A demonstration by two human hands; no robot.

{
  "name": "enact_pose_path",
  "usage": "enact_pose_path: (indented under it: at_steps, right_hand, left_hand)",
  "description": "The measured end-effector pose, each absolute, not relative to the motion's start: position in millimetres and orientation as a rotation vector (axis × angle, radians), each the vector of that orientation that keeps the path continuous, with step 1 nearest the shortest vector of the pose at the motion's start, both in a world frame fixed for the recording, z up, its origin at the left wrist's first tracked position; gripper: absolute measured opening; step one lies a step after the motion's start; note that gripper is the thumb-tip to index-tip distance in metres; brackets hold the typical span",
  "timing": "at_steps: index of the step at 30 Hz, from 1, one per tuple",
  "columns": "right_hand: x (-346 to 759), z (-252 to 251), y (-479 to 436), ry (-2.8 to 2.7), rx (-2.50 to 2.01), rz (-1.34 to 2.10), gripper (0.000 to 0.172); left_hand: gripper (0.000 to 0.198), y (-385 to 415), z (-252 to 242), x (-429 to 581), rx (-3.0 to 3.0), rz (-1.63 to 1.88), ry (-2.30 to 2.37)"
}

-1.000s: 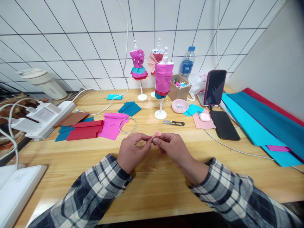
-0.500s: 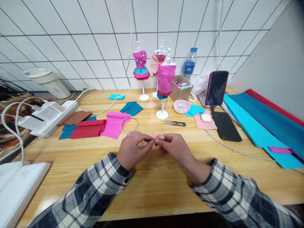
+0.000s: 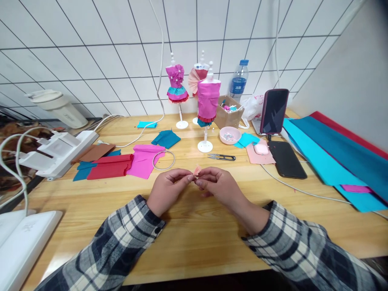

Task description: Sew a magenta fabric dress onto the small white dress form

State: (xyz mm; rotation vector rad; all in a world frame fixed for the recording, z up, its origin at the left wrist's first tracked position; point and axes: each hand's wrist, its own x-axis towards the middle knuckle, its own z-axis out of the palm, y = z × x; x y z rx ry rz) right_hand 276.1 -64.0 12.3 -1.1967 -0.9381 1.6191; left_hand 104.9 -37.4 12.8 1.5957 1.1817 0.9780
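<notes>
A small piece of pleated peach crepe paper (image 3: pixel 197 170) is pinched between my two hands above the near part of the table. My left hand (image 3: pixel 170 188) grips its left side between thumb and forefinger. From the other side, my right hand (image 3: pixel 222 186) closes thumb and fingers on it, hiding its lower part. Beyond the hands lie black thread snips (image 3: pixel 222 157) and a thin ring (image 3: pixel 163 160). A miniature dress form (image 3: pixel 209 99) wrapped in magenta paper stands behind the snips.
Magenta (image 3: pixel 145 161) and red (image 3: pixel 110 166) paper pieces lie to the left, near a white power strip (image 3: pixel 65 153). A pink bowl (image 3: pixel 230 136) of small beads, a cardboard box (image 3: pixel 229 115), a black phone (image 3: pixel 287 159) and long blue sheets (image 3: pixel 339 149) are to the right.
The peach paper is turned and gathered narrower, with less of its fan showing between my fingertips. Both hands remain closed on it; the view has shifted slightly.
</notes>
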Motion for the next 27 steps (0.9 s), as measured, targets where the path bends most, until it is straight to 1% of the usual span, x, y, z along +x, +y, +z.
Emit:
enact_pose_path:
  at_steps: [3, 7, 9, 13, 15, 19, 23, 27]
  right_hand:
    - [280, 12, -63, -0.979, -1.183, 1.640, 0.031]
    - [287, 13, -60, -1.032, -1.205, 1.602, 0.038]
    - [292, 12, -58, -1.127, -1.221, 1.604, 0.033]
    - [299, 11, -54, -1.388, -1.248, 1.599, 0.014]
    - [302, 11, -52, -1.566, -1.264, 1.458, 0.007]
    - [309, 11, -49, -1.999, -1.178, 1.118, 0.014]
    - [314, 10, -49, -2.247, -1.014, 1.031, 0.016]
    - [314, 9, -49, -2.392, -1.042, 0.833, 0.019]
  left_hand:
    - [0.023, -37, 14, 103, 1.562, 0.941, 1.164]
    - [0.022, -38, 18, 99, 1.613, 0.859, 1.146]
    - [0.021, -39, 20, 97, 1.643, 0.788, 1.081]
    - [0.017, -42, 26, 95, 1.848, 0.674, 0.993]
    - [0.015, -41, 29, 93, 2.046, 0.642, 0.912]
    - [0.017, -36, 31, 91, 2.426, 0.558, 0.656]
    - [0.020, -35, 29, 89, 2.684, 0.475, 0.573]
    - [0.025, -41, 30, 91, 2.869, 0.391, 0.582]
